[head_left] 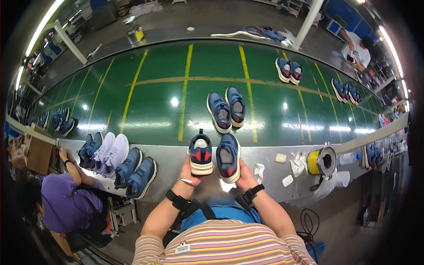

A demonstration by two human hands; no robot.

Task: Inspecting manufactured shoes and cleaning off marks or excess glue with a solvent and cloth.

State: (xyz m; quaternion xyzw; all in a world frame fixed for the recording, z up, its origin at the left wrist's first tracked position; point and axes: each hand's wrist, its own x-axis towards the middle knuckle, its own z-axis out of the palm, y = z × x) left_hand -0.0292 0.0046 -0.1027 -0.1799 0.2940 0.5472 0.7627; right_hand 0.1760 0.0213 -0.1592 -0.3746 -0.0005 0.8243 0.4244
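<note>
My left hand (190,172) is closed around a navy sneaker (201,155) with a red heel patch and cream sole, its heel facing me. In my right hand (246,177) is the matching sneaker (228,154), held at its outer side, toe pointing away and opening upward. Pale stuffing shows inside both shoes. The two are side by side, a small gap between them, above the metal ledge (170,154). Just beyond, a pair of blue sneakers (226,108) rests on the green conveyor belt (159,106).
On the ledge to the left stand blue sneakers (141,176) and white sneakers (115,152). An open can (321,160) and a plastic bottle (349,158) are at right. More pairs (289,70) sit along the belt. A person in purple (70,198) sits at left; another person (357,51) works far right.
</note>
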